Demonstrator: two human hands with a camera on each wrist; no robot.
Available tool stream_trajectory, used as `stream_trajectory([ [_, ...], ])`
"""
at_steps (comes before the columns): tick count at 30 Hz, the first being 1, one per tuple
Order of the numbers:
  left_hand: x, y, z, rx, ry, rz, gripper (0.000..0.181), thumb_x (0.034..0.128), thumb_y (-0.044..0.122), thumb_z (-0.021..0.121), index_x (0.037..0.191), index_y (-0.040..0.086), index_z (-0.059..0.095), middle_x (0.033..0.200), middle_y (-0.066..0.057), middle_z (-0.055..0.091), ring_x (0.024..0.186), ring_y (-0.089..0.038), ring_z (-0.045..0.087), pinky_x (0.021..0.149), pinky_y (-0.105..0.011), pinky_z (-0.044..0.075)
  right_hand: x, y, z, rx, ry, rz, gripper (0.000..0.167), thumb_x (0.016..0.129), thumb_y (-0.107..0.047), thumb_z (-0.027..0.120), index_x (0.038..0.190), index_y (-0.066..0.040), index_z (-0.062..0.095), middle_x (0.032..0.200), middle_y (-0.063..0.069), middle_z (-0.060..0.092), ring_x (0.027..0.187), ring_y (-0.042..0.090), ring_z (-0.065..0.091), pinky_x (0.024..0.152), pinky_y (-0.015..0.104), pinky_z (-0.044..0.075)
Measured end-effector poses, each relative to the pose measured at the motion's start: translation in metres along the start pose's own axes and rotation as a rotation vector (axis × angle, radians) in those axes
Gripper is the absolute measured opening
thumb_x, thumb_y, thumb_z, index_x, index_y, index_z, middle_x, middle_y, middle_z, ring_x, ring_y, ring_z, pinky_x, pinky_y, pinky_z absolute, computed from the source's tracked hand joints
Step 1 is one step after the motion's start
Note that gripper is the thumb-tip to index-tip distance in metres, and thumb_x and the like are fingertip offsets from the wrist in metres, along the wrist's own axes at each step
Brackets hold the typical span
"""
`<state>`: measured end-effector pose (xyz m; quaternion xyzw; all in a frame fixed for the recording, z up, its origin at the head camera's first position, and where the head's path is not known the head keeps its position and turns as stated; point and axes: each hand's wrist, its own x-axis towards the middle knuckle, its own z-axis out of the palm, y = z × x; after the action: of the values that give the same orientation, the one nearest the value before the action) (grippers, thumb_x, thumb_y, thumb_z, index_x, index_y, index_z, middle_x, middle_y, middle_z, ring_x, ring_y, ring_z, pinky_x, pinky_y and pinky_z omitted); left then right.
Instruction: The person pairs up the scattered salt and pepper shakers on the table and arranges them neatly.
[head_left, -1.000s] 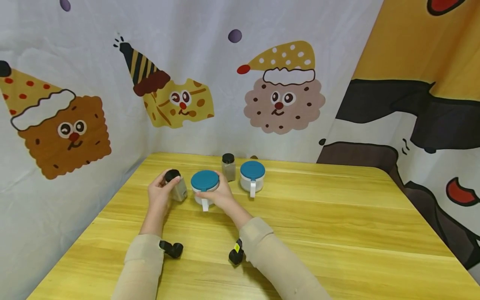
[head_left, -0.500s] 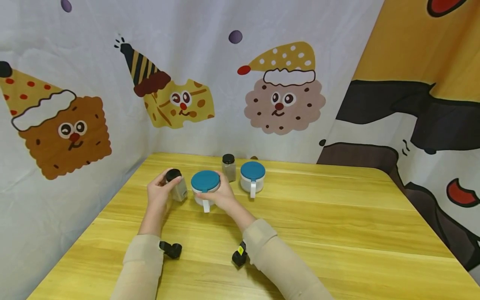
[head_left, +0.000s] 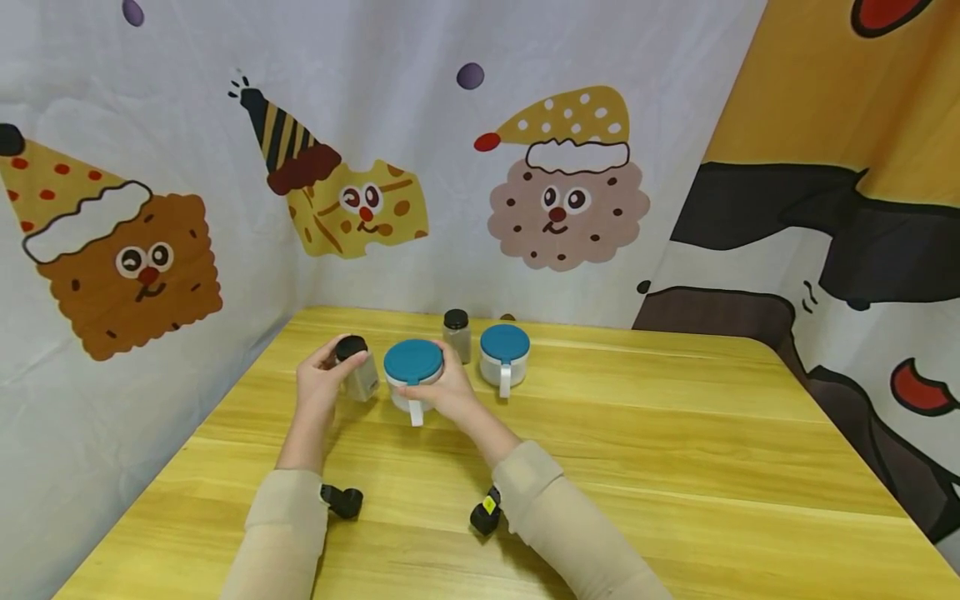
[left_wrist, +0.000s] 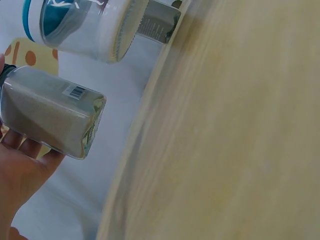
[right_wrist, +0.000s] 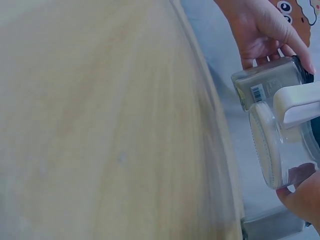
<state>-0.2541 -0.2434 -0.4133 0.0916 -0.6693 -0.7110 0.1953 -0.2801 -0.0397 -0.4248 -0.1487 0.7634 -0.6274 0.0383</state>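
In the head view my left hand grips a square glass jar with a black lid, pale contents and a barcode label, fingers and thumb around its upper part. My right hand holds a round clear canister with a blue lid and a white handle, gripping it from its right side. Both containers are held side by side, slightly tilted, and in the wrist views their bases appear raised off the table. Part of each hand is hidden behind what it holds.
A second black-lidded glass jar and another blue-lidded canister stand at the back of the wooden table. A printed cloth hangs behind the table's far edge. Small black wrist cameras sit on both sleeves.
The jar and the canister have shifted very slightly to the right in the hands, and the right forearm has moved a little rightward. Both grips stay the same.
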Motion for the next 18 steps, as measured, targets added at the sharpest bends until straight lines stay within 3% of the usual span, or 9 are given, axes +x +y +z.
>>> stream_trajectory([
  [10, -0.002, 0.008, 0.005, -0.005, -0.006, -0.013, 0.056, 0.0792, 0.016, 0.080, 0.130, 0.004, 0.060, 0.123, -0.004, 0.060, 0.106, -0.017, 0.050, 0.088, -0.023, 0.043, -0.008, -0.011, -0.005, -0.003, -0.007, -0.026, 0.097, 0.068, -0.021, 0.089, 0.146, -0.019, 0.033, 0.143, 0.008, 0.040, 0.126, 0.029, 0.043, 0.099, 0.049, 0.038],
  [18, -0.004, 0.016, 0.010, -0.037, -0.019, 0.019, 0.053, 0.0795, 0.011, 0.080, 0.128, 0.001, 0.061, 0.119, -0.003, 0.061, 0.103, -0.017, 0.051, 0.085, -0.022, 0.044, -0.015, -0.021, -0.011, 0.002, -0.017, -0.034, 0.095, 0.069, -0.017, 0.088, 0.146, -0.020, 0.033, 0.142, 0.008, 0.040, 0.125, 0.029, 0.043, 0.098, 0.048, 0.039],
])
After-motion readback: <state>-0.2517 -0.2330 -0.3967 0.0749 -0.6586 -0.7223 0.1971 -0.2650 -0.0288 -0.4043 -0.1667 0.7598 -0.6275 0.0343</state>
